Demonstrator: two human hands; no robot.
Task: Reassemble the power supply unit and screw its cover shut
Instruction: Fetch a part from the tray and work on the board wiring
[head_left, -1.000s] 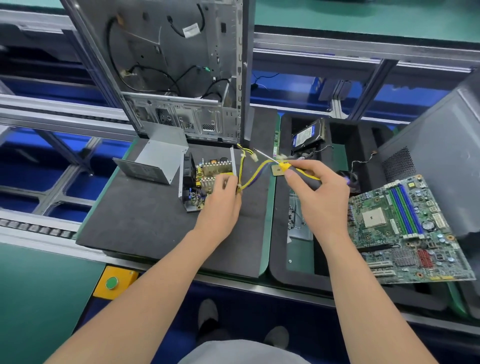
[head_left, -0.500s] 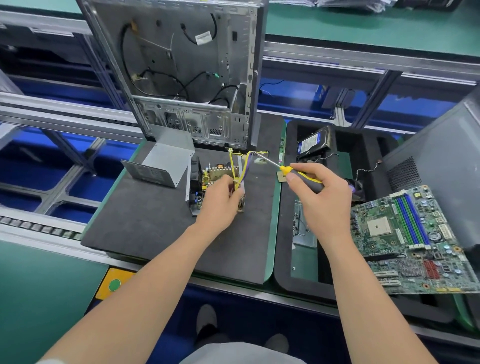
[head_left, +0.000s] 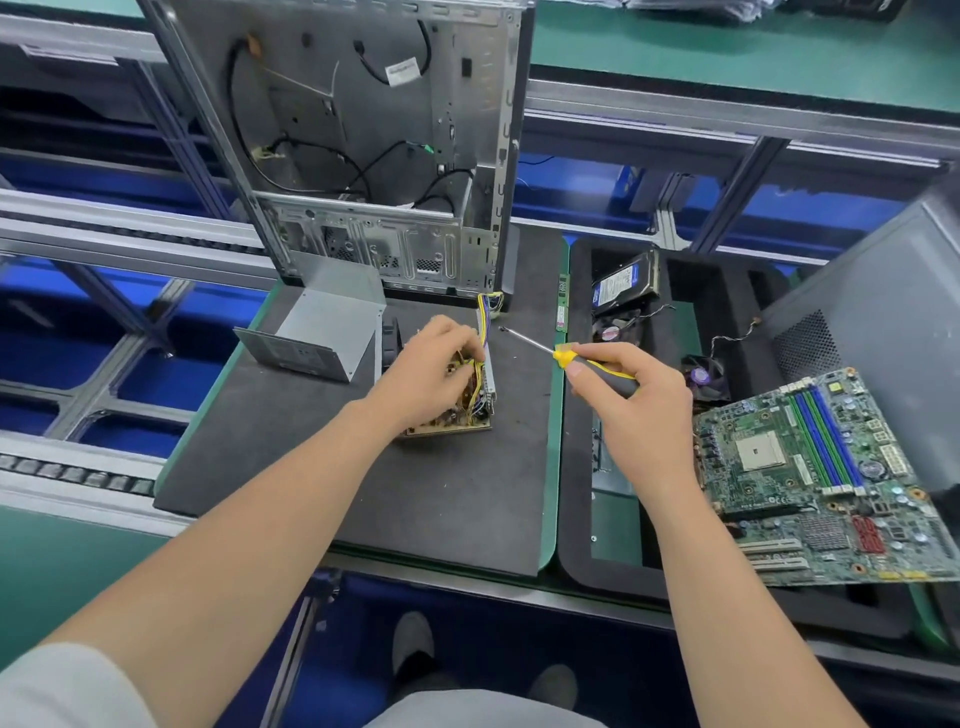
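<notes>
- gripping the open power supply unit (head_left: 457, 413) with my left hand (head_left: 431, 374), fingers curled down over its circuit board and in among the yellow wires (head_left: 485, 318) that rise from it.
- the unit sits on the dark mat (head_left: 441, 509), just in front of the upright computer case (head_left: 374, 156), with the brown edge of its board toward me.
- its grey metal cover (head_left: 322, 332) is off, lying on the same mat just to the left of the unit.
- my right hand (head_left: 639, 415) is clamped round the handle of the yellow-and-black screwdriver (head_left: 563, 358), thumb and fingers pinching near the yellow collar.
- the screwdriver's shaft points up and left toward the unit, and its tip ends just beside the wires without touching them; i cannot tell whether it meets the mat.
- to the right, a black foam tray (head_left: 576, 467) holds a hard drive (head_left: 623, 283), and a green motherboard (head_left: 821, 478) lies across its near right side.
</notes>
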